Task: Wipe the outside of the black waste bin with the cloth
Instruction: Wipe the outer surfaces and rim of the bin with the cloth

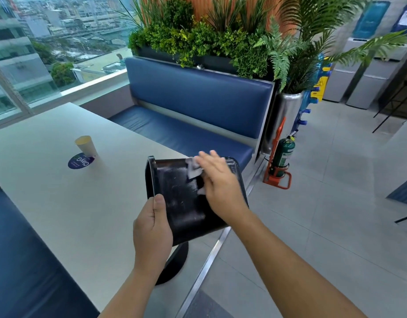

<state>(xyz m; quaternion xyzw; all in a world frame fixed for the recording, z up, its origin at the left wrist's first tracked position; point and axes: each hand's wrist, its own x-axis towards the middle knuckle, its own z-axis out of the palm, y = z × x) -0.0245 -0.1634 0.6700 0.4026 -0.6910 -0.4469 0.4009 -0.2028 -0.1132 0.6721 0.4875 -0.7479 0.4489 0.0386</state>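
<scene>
Head view: the black waste bin is held tipped on its side at the corner of the tabletop, its rim turned away towards the blue bench
Bin position: whether it rests on the tabletop edge or is carried wholly by the hand cannot be told
Left hand: its fingers are closed around the bin's near end, thumb on top, so the bin is steadied by this one grip
Right hand: it is laid flat on the upturned side, fingers spread and blurred, with the grey cloth pressed beneath them rather than pinched
Risk of slipping: the glossy wall is judged slick, so a hard push could twist the bin out of the left grip and over the tabletop edge to the floor
Risk to cloth: as it is only pressed, it could be shed near the rim
Risk to cup: the paper cup stands well apart and is unlikely to be struck
Risk of missed areas: the underside is hidden and may be left unwiped unless the bin is turned
</scene>
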